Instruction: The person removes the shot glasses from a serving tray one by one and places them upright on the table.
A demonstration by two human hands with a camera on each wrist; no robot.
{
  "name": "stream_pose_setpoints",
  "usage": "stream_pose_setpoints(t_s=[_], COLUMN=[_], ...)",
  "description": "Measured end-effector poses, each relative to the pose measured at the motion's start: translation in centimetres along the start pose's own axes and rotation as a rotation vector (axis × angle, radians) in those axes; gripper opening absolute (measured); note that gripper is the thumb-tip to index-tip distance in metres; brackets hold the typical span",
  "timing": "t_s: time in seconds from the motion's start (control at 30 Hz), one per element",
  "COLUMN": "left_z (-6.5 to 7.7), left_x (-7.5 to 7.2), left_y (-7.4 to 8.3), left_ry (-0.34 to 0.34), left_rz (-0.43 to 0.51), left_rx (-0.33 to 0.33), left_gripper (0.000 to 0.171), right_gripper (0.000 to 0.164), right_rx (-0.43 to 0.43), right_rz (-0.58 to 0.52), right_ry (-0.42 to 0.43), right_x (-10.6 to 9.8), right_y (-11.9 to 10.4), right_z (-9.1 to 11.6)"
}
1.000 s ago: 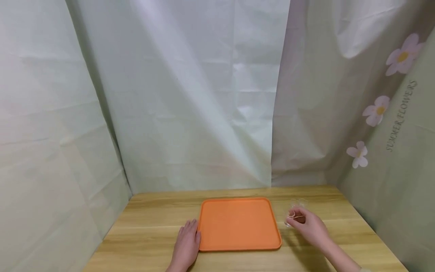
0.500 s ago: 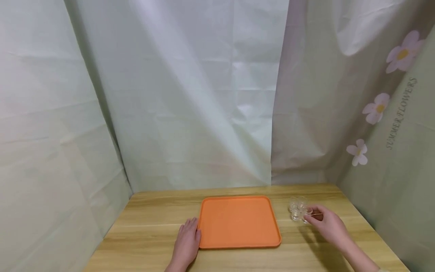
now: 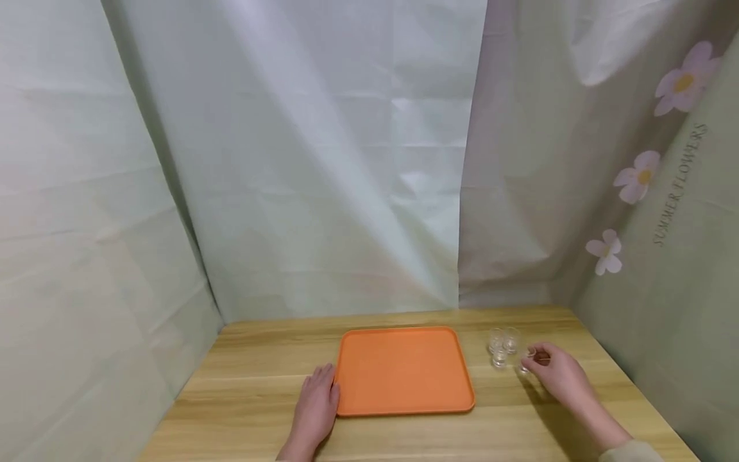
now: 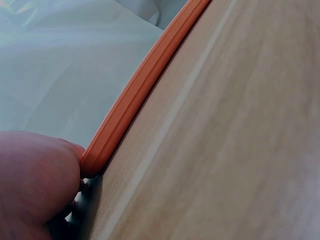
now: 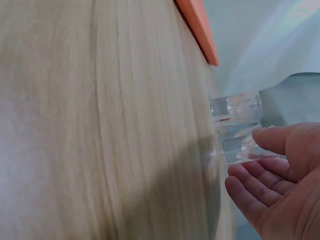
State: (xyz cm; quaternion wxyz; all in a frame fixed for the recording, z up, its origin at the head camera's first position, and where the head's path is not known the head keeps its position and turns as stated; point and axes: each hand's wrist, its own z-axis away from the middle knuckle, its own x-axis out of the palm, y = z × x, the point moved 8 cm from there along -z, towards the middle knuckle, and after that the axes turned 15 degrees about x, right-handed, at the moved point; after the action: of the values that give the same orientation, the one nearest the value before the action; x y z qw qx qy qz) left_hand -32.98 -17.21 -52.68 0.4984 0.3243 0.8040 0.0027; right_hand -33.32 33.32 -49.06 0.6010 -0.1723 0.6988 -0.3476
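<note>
An orange rectangular tray (image 3: 404, 372) lies flat on the wooden table. My left hand (image 3: 314, 407) rests at its left edge with the fingers stretched forward; the left wrist view shows that hand (image 4: 35, 180) right against the tray corner (image 4: 95, 157). To the right of the tray, my right hand (image 3: 562, 378) pinches a small clear cup (image 3: 525, 367) between thumb and fingers, low over the table. The right wrist view shows this thick-based cup (image 5: 233, 150) upright, with the lower fingers loosely bent below it. Three similar clear cups (image 3: 499, 358) stand close together just left of the held one.
The wooden table (image 3: 254, 378) reaches back to pale hanging sheets (image 3: 340, 192) on three sides. Printed flowers (image 3: 604, 252) and lettering mark the right sheet. In the right wrist view, the tray edge (image 5: 199, 30) shows beyond the cups.
My right hand has moved right and slightly back with the clear cup, from beside the tray to the cup group's right side, uncovering the other cups. The left hand stays at the tray.
</note>
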Motion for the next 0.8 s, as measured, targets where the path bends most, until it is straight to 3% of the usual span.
stream_pose_setpoints(t_s=[0.37, 0.57, 0.8], left_z=[-0.1, 0.4, 0.0], left_x=[-0.2, 0.0, -0.2], left_y=[-0.1, 0.3, 0.4], left_ry=[-0.004, -0.025, 0.02], left_rz=[-0.009, -0.002, -0.016], left_rx=[-0.007, -0.012, 0.015], left_gripper=[0.038, 0.038, 0.037], right_gripper=[0.044, 0.043, 0.045], right_rx=[0.006, 0.002, -0.005], right_rz=[-0.027, -0.029, -0.031], right_ry=[-0.005, -0.002, 0.016], right_x=[0.9, 1.4, 1.6], right_y=[-0.3, -0.1, -0.4], right_z=[-1.4, -1.0, -1.5])
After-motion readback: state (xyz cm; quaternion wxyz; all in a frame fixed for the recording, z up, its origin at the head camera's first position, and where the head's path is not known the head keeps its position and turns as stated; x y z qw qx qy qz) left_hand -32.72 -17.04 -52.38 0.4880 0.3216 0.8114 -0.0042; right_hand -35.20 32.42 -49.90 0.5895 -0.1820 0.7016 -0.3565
